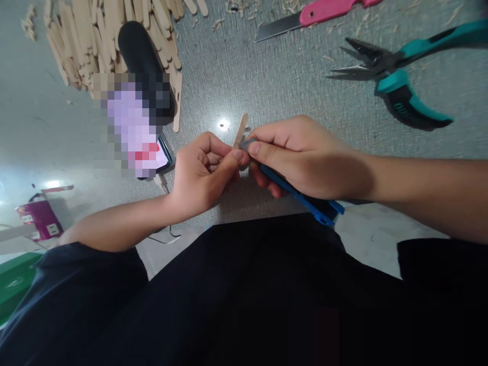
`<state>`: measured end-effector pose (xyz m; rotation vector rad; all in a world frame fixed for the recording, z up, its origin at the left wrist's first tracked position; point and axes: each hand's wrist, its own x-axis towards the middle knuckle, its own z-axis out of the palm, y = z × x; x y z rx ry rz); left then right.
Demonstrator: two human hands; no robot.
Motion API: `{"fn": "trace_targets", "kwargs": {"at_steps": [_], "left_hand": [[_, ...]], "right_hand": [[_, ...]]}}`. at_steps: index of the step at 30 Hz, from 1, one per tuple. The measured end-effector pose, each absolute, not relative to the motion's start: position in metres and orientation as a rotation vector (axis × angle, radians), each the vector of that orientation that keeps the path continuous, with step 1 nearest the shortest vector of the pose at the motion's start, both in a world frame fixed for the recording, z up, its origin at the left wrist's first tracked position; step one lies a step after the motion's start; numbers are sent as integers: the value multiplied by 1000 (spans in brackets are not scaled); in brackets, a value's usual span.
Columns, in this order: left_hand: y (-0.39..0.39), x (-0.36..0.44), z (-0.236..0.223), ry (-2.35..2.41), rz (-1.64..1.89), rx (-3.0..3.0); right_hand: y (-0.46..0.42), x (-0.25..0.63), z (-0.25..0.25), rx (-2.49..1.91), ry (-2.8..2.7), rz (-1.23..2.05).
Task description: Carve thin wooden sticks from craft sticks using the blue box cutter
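My left hand [204, 170] is closed in a pinch on a short wooden craft stick [241, 129], which points up and away from me. My right hand [301, 155] is wrapped round a blue utility knife [301, 195]. Its handle runs back under my palm toward my lap, and its blade end meets the stick just beside my left thumb. My right thumb presses on top of the knife near the blade. Both hands touch each other above the grey floor [244, 76].
A heap of wooden craft sticks [95, 35] lies at the far left with a black cylinder [139, 51] on it. A phone [162, 157] leans below it. A pink utility knife [312, 14] and teal pliers [396, 76] lie at the far right. A purple box [40, 218] sits at left.
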<state>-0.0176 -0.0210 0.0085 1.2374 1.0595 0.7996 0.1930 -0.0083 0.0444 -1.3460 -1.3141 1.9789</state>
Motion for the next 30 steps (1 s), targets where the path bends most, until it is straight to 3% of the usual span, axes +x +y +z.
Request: {"fn": "trace_targets", "kwargs": {"at_steps": [13, 19, 24, 30], "left_hand": [[-25, -18, 2, 1018, 858, 1476], [-25, -21, -1, 1026, 902, 1611], [-23, -22, -2, 998, 946, 1746], [-23, -23, -6, 1002, 939, 1730]], "right_hand": [[-16, 189, 51, -1481, -1270, 1992], [-18, 191, 47, -1391, -1508, 1795], [-12, 190, 51, -1472, -1315, 2097], [-14, 192, 44, -1448, -1589, 1781]]}}
